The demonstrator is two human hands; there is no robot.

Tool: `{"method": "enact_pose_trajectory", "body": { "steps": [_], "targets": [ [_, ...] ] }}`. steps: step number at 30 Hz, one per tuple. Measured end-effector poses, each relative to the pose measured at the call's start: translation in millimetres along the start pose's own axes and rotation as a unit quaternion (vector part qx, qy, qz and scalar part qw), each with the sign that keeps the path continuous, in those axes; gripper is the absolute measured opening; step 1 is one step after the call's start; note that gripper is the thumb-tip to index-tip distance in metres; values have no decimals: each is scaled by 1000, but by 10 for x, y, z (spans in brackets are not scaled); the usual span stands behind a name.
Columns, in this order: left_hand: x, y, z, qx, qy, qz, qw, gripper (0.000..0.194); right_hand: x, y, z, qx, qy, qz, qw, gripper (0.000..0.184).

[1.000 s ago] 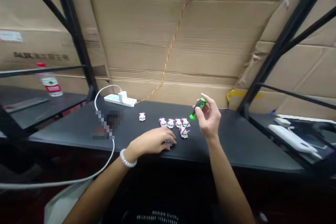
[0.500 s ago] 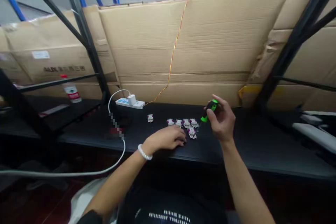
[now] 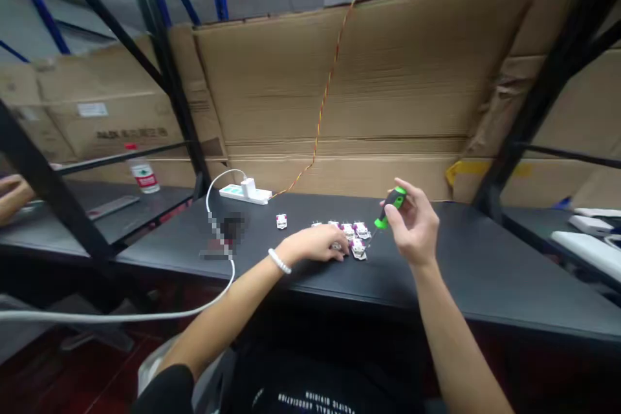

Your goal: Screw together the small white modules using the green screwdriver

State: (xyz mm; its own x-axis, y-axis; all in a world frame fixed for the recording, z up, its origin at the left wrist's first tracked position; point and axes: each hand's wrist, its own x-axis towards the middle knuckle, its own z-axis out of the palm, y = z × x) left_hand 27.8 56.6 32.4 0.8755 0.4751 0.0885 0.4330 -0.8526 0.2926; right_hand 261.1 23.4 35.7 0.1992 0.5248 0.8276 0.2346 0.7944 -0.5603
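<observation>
In my right hand (image 3: pixel 414 223) is a screwdriver (image 3: pixel 394 199) with a green and black handle, pinched between thumb and fingers. Its thin shaft slants down and left, the tip close beside a small white-and-purple part (image 3: pixel 358 250); whether they touch I cannot tell. Several similar parts (image 3: pixel 361 230) stand in a row just behind that one. My left hand (image 3: pixel 317 243), with a white bead bracelet (image 3: pixel 279 261), rests low over the row's left end and partly covers it. Its fingers are curled together, and a bit of white shows among them. Farther left stands a single such part (image 3: pixel 281 221).
A white power strip (image 3: pixel 259 196) with a plugged-in charger lies at the back of the black table (image 3: pixel 466 272). Its white cable (image 3: pixel 231 272) hangs over the front edge. Cardboard (image 3: pixel 398 77) walls the back. Far left are a water bottle (image 3: pixel 144 174) and another person's hand (image 3: pixel 14 197).
The camera view has shifted slightly. My left hand now covers more of the row's left end, and white shows at its fingers. My right hand keeps the screwdriver beside the front part.
</observation>
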Motion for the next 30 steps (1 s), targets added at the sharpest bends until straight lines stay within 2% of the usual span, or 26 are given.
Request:
{"method": "enact_pose_trajectory", "body": {
  "steps": [13,21,24,26,28,30],
  "targets": [
    [8,16,6,-8,19,2,1000,19,8,-16,3,-6,-13,0,1000,46],
    [-67,130,7,-55,54,-33,996,40,5,-40,3,-7,-15,3,1000,46],
    [-133,128,-82,-79,82,-23,993,44,4,-31,3,-11,-10,4,1000,47],
    [-238,62,-195,-76,116,-32,990,39,5,-26,6,-10,-8,4,1000,46],
    [-394,-72,-325,-48,139,-61,987,29,5,-25,10,-3,-6,4,1000,45],
    [-579,-255,-433,-3,144,-133,981,30,4,-26,14,1,-4,1,1000,45]
  ]
}}
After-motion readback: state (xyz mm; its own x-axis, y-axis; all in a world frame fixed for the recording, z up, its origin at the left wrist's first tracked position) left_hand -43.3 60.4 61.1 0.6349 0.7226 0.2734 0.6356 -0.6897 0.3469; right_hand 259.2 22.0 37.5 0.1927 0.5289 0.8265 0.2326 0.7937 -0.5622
